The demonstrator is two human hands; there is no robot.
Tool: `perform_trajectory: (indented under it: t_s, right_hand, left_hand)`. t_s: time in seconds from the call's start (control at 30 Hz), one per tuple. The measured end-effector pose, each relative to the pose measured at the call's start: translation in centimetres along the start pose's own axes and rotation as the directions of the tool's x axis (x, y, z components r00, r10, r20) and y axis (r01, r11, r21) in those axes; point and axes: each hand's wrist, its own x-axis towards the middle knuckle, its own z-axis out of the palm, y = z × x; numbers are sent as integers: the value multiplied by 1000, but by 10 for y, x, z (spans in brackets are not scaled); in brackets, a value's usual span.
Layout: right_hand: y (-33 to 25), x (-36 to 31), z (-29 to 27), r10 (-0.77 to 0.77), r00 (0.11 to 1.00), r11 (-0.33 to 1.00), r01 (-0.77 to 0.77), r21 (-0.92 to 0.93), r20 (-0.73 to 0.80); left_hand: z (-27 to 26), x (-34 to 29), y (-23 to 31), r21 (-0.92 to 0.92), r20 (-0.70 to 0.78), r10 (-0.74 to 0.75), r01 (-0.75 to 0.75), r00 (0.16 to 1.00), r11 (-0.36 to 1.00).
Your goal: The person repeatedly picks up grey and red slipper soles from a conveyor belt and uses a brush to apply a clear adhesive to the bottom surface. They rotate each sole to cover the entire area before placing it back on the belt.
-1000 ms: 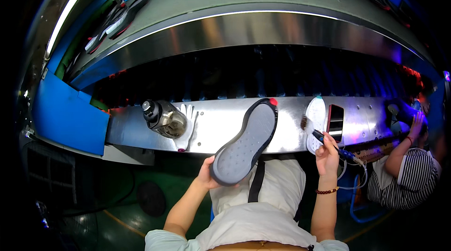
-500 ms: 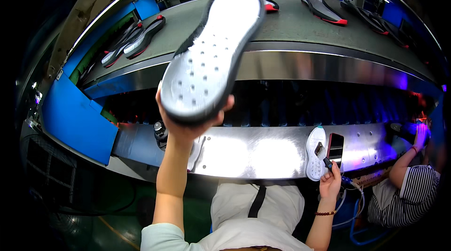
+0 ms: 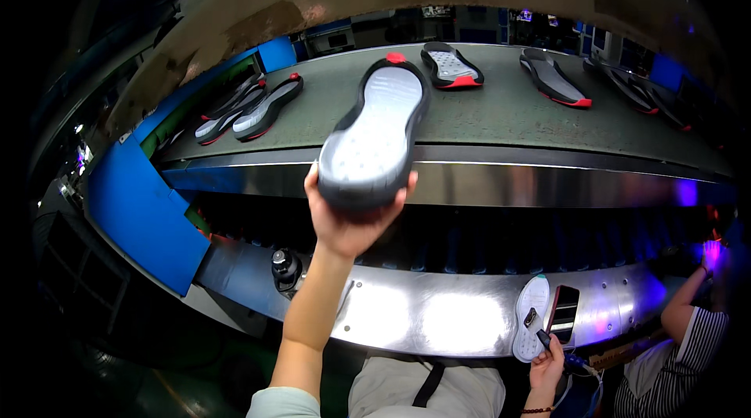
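My left hand (image 3: 353,222) grips the heel end of a black shoe sole (image 3: 374,132) with a pale grey inner face and a red toe tip. The sole is tilted, its toe reaching over the green conveyor belt (image 3: 501,117); whether it touches the belt I cannot tell. Lower right, my right hand (image 3: 547,367) pinches a small black tool (image 3: 544,338), its kind unclear. The tool's far end lies over a white perforated insole (image 3: 529,344) on the metal ledge (image 3: 422,316). A dark phone (image 3: 564,312) lies beside that insole.
Several red-tipped black soles lie on the belt, among them one sole (image 3: 454,66) just beyond mine. A dark bottle-like object (image 3: 286,269) stands on the ledge at left. Another person's arm (image 3: 688,297) works at far right. A blue panel (image 3: 141,214) flanks the left.
My left hand has lowered the sole away from me towards the belt. The view has tilted up, uncovering another sole behind it. My right hand keeps its hold beside the insole.
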Motion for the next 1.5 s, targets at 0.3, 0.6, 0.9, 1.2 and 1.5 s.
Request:
perform_trajectory:
  t_s: [0.3,0.6,0.9,1.2,1.5]
  right_hand:
    - [2,13,-1,43,999,999,-43,-1,32]
    - [6,17,-20,36,999,999,-36,-3,7]
    - [3,7,-10,40,998,999,-39,-8,44]
    - [-17,11,18,-30,980,998,39,-43,197]
    - [-13,-6,9,-36,953,991,72,-109,301]
  left_hand:
    - [-70,249,78,537,-627,506,-143,592,832]
    - [-78,247,12,243,284,192,123,940,-962]
    - [16,138,-6,324,713,-30,-367,701,-872]
    - [-16,-10,-10,404,-353,51,103,934,909]
    - [-62,-140,-36,447,-109,329,-250,938,859]
